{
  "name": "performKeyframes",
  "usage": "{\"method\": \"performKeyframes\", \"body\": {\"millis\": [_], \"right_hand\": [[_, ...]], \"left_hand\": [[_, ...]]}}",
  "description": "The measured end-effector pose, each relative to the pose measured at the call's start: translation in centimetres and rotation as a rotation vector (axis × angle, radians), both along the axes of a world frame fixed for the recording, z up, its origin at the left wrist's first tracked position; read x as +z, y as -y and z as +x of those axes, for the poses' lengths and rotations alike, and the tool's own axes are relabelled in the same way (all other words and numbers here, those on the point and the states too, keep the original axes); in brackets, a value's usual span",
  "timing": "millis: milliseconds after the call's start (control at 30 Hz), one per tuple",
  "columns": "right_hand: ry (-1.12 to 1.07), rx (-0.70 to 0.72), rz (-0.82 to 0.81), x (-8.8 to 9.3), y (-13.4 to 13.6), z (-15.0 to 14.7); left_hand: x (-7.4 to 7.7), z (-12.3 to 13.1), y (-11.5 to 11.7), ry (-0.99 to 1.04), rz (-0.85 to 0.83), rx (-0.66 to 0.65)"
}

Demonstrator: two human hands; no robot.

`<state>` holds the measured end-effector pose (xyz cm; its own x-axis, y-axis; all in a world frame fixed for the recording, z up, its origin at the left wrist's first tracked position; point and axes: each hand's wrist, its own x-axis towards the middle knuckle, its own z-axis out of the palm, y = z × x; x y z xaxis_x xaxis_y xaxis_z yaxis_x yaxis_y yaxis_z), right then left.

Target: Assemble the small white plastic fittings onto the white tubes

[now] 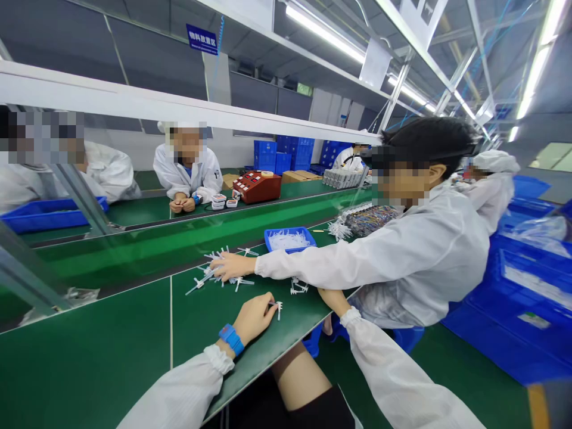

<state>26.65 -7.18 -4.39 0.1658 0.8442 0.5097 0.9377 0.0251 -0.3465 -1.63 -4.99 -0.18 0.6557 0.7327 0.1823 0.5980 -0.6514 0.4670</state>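
Note:
My left hand (254, 320), with a blue band on the wrist, rests on the green worktable (129, 357). Its thumb and fingertips pinch a small white plastic piece with short prongs (279, 308). My right hand (334, 301) is at the table's near edge, under a co-worker's outstretched arm; its fingers are mostly hidden. Close to it lie a few white plastic pieces (298, 287). A co-worker's hand (232, 266) is over a loose pile of similar white pieces (206, 275), beyond my left hand.
A blue tray (267, 239) of small clear-white parts stands behind the co-worker's sleeve (308, 266). Bundled wires (369, 220) lie farther right. Across the belt (134, 247) are a red device box (257, 187) and another person (187, 167). Blue crates (504, 322) stand at the right.

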Motion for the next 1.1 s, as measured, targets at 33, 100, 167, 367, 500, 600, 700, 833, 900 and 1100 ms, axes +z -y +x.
{"method": "performKeyframes", "body": {"millis": [33, 100, 167, 367, 500, 600, 700, 833, 900, 1100], "right_hand": [[-0.008, 0.019, 0.003, -0.2, 0.3, 0.1], [-0.027, 0.079, 0.004, -0.5, 0.9, 0.0], [-0.027, 0.145, 0.011, -0.6, 1.2, -0.2], [0.032, 0.152, 0.045, 0.1, 1.4, -0.9], [0.081, 0.050, 0.046, 0.7, 1.8, -1.6], [0.128, 0.087, 0.044, 2.1, 2.3, -3.7], [0.124, 0.283, 0.016, 4.2, 1.9, -7.5], [0.114, 0.544, -0.055, 6.8, -2.4, -13.6], [0.122, 0.590, -0.128, 7.4, -6.2, -16.2], [0.050, 0.475, -0.461, 6.2, -15.2, -21.5]], "left_hand": [[-0.1, -0.1, 0.1, -0.005, 0.021, 0.002], [-0.2, -0.2, 0.4, -0.011, 0.050, -0.004], [-0.2, -0.4, 0.7, -0.014, 0.061, -0.017], [0.0, -0.9, 1.1, -0.039, 0.053, -0.005], [0.6, -1.6, 0.9, -0.053, 0.030, 0.007], [0.8, -1.9, 1.2, -0.090, 0.060, -0.051], [0.3, -1.8, 2.0, -0.127, 0.173, -0.207], [-0.8, -1.3, 3.3, -0.115, 0.314, -0.429], [-1.1, -1.2, 3.5, -0.096, 0.350, -0.492], [-1.4, -1.5, 2.9, -0.064, 0.375, -0.492]]}}
